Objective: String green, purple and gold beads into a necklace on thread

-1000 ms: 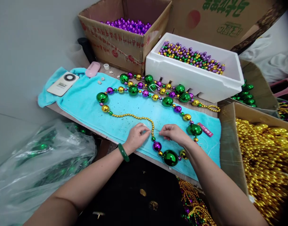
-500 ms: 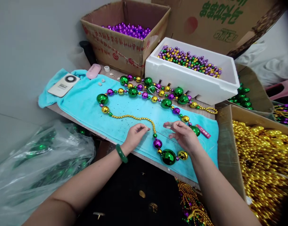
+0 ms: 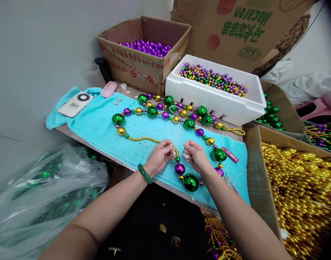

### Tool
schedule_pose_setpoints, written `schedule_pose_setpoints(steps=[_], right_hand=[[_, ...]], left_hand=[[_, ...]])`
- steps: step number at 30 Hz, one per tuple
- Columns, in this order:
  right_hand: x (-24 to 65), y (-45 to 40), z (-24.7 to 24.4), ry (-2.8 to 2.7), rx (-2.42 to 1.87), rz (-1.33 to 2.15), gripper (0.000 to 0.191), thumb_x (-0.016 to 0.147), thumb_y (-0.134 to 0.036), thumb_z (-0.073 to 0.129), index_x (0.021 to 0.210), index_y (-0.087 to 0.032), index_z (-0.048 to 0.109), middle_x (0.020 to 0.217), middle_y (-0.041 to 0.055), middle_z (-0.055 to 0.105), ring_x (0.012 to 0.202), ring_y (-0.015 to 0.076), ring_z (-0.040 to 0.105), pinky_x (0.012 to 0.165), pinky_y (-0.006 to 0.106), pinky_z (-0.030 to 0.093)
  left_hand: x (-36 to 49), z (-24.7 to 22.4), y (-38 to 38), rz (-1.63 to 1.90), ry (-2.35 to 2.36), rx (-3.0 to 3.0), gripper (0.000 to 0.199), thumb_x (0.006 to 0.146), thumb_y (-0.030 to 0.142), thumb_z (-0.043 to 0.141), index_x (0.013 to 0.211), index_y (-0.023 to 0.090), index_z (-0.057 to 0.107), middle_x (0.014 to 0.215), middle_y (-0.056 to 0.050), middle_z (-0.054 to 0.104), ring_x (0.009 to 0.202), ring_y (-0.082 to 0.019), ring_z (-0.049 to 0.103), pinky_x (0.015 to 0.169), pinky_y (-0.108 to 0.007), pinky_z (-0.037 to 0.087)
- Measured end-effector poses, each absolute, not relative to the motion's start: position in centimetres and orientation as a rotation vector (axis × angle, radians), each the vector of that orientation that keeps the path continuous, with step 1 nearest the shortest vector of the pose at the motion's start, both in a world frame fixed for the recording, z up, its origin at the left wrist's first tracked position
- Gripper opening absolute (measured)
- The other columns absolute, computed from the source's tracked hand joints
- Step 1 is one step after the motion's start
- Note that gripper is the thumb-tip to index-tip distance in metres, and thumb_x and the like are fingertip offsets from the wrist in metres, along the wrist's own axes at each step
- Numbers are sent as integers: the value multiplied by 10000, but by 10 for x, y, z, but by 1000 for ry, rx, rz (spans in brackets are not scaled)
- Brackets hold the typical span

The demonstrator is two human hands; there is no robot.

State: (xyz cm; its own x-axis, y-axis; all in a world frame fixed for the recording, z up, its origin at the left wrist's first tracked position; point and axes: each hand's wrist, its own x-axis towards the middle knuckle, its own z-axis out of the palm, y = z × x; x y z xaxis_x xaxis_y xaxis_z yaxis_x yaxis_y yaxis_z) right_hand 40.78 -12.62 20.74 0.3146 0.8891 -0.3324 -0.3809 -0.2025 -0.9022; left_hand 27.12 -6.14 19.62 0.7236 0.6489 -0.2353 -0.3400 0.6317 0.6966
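Necklace (image 3: 179, 168) lies looped on towel (image 3: 89, 131), running close to front edge of bench (image 3: 133, 90). Your L hand (image 3: 161, 155) and R hand (image 3: 195, 155) both pinch narrow, apparently on thread (image 3: 183, 156). Prob. a tying step; next pull calls for even tension w/o snagging.

L hand (image 3: 161, 154), R hand (image 3: 195, 155), thread (image 3: 182, 157) btwn, beads (image 3: 191, 182) on towel (image 3: 97, 121)

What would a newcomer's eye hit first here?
Probably the necklace of shiny green, purple and gold beads, looping across the turquoise towel mid-frame. Next, the gold beads heaped in the right box, and the purple beads in the back box. Then the left hand and right hand, close together at the necklace's near side.
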Motion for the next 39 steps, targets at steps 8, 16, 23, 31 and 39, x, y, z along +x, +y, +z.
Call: schedule_pose_setpoints(steps=[8, 16, 23, 31, 39], right_hand=[[411, -126, 193, -568, -1503, 1203, 336, 625, -395, 666, 675, -220, 384, 416, -118, 336, 308, 48, 275, 320, 170, 144], [406, -133, 221, -887, -1614, 1234, 258, 656, -382, 671, 767, -188, 542, 444, -102, 354, 386, 63, 279, 396, 204, 187], [409, -131, 267, -1162, -1650, 840, 235, 686, -366, 664, 577, -175, 579, 550, -21, 523, 539, 107, 435, 532, 247, 346], [449, -161, 328, -884, -1362, 743, 170, 664, -306, 743, 626, -186, 628, 418, -57, 421, 385, 60, 307, 387, 210, 191], [431, -153, 333, -735, -1081, 841, 250, 647, -344, 754, 635, -183, 562, 388, -67, 407, 352, 59, 339, 350, 184, 187]], left_hand=[[269, 188, -62, 538, 593, 893, 134, 745, 219, 602, 698, 152, 496, 536, 40, 460, 488, -63, 440, 489, -181, 339], [269, 199, -46, 535, 545, 973, 141, 742, 273, 617, 745, 160, 533, 609, 18, 547, 584, -90, 520, 558, -198, 371], [271, 233, -22, 611, 417, 1497, 169, 701, 229, 675, 866, 195, 669, 1050, -40, 642, 1042, -167, 546, 853, -231, 408], [267, 263, 4, 477, 463, 1453, 105, 701, 249, 662, 711, 149, 630, 568, 23, 544, 521, -80, 485, 517, -184, 387], [251, 334, 17, 578, 225, 1105, 224, 679, 296, 696, 809, 156, 580, 615, 9, 556, 484, -94, 524, 486, -248, 496]])
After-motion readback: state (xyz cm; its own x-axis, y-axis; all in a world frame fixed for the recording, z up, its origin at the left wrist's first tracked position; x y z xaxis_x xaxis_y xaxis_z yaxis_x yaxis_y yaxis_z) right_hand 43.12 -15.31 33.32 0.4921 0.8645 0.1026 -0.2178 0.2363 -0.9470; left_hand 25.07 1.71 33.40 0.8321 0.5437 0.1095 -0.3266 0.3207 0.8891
